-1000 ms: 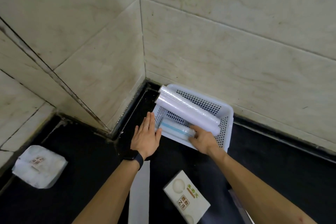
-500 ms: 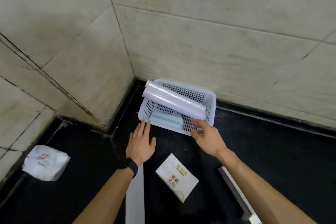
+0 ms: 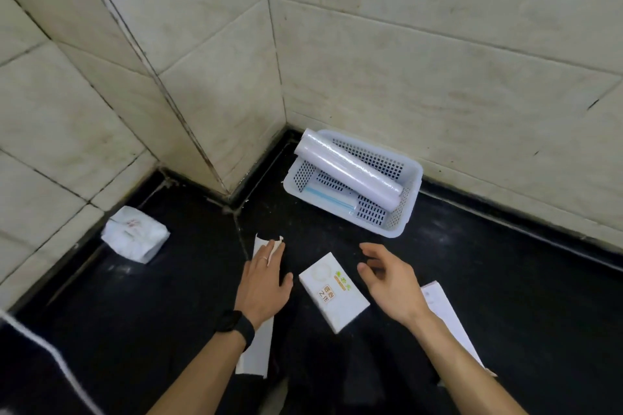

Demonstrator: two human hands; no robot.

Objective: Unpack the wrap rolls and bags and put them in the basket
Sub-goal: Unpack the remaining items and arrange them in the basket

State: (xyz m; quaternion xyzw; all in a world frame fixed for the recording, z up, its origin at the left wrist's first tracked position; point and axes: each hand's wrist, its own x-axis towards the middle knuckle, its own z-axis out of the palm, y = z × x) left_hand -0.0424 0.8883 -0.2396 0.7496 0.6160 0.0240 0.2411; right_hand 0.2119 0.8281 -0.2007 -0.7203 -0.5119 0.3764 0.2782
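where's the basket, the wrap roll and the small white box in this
basket (image 3: 409,226): head view, on its near right wall
wrap roll (image 3: 347,169): head view, middle of the roll
small white box (image 3: 333,293): head view, centre of its top face

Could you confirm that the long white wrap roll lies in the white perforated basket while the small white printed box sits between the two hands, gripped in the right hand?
Not quite: the right hand is open and empty beside the small white printed box, not gripping it. The head view shows the box lying on the black floor between it and the left hand. The long white wrap roll does lie in the white perforated basket.
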